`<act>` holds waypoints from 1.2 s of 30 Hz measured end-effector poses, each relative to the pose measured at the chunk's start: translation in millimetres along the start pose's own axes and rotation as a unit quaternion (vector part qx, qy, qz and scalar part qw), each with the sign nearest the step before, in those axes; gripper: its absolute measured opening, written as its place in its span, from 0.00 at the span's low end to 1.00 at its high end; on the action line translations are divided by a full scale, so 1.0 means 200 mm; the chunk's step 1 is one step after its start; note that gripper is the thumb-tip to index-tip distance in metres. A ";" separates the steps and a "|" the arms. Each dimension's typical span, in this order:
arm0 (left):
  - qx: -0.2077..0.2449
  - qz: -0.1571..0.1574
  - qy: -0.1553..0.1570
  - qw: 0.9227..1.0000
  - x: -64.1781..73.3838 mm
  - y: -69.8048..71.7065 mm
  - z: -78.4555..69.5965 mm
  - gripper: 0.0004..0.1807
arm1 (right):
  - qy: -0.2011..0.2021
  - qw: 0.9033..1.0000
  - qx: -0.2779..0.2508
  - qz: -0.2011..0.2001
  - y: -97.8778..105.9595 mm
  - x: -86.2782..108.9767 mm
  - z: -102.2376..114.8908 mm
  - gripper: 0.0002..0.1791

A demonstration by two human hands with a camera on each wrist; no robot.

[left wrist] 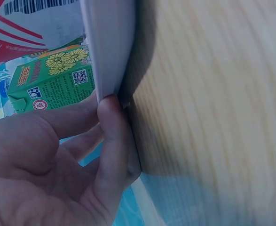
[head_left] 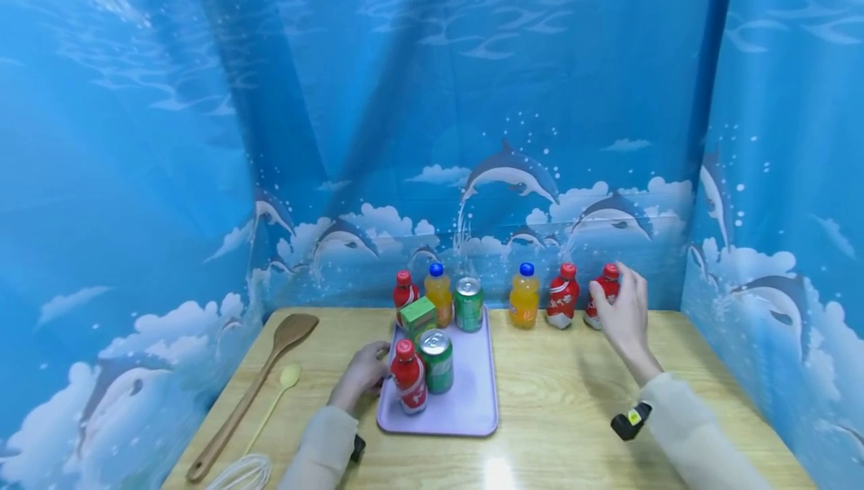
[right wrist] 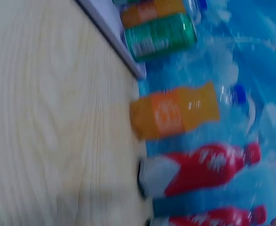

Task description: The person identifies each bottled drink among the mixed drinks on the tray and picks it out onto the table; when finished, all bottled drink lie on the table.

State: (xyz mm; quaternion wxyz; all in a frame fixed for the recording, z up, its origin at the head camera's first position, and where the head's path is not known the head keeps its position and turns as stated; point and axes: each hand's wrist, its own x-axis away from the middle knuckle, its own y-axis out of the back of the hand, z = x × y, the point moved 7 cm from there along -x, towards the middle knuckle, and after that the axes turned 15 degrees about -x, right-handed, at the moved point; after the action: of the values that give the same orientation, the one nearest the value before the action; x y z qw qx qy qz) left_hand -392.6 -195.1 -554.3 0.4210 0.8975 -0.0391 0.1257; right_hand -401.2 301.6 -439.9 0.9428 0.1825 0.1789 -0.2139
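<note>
My left hand (head_left: 364, 371) pinches the left rim of a lilac tray (head_left: 469, 415); the left wrist view shows thumb and finger at the tray's edge (left wrist: 110, 47). On the tray stand two red bottles (head_left: 409, 385), two green cans (head_left: 439, 370), an orange drink bottle with a blue cap (head_left: 439, 296) and a green drink carton (head_left: 418, 316). Over at the right, my right hand (head_left: 626, 317) is raised beside the rightmost red bottle (head_left: 610, 284), thumb and fingers spread apart. In the right wrist view only a sliver of that hand shows near the bottle's cap.
Left of the tray lie a wooden spatula (head_left: 253, 392), a pale yellow spoon (head_left: 277, 400) and a white whisk (head_left: 243, 473). Right of the tray, an orange drink bottle (head_left: 524, 299) and another red bottle (head_left: 562, 299) stand along the table's back edge, before a blue dolphin curtain (head_left: 432, 137).
</note>
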 end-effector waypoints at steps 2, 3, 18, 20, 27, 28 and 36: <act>-0.001 -0.002 0.000 1.000 0.00 0.00 0.00 0.37 | 0.025 0.999 -0.004 0.026 -0.08 0.05 0.08 0.39; -0.001 -0.002 0.000 1.000 0.00 0.00 0.01 0.37 | 0.036 0.998 -0.004 0.042 -0.12 0.07 0.12 0.39; -0.003 0.001 0.015 1.000 -0.01 0.00 0.02 0.37 | 0.176 0.952 -0.012 0.249 -0.75 0.53 0.58 0.44; -0.004 0.001 0.016 1.000 -0.01 0.00 0.02 0.37 | 0.189 0.945 -0.004 0.268 -0.82 0.58 0.61 0.46; 0.001 -0.001 0.006 1.000 -0.02 -0.01 0.02 0.37 | 0.220 0.913 0.052 0.341 -1.03 0.75 0.61 0.51; 0.001 -0.001 0.006 1.000 -0.02 -0.01 0.02 0.37 | 0.227 0.908 0.061 0.347 -1.05 0.76 0.60 0.52; 0.000 -0.005 -0.008 1.000 -0.01 0.00 0.01 0.36 | 0.271 0.889 0.085 0.359 -1.15 0.85 0.60 0.51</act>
State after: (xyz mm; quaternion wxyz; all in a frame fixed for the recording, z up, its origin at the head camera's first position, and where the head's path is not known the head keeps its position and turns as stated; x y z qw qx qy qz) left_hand -393.6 -196.3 -555.6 0.4215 0.8986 -0.0380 0.1160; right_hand -334.2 -0.2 -467.6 0.8508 0.3650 0.3311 0.1823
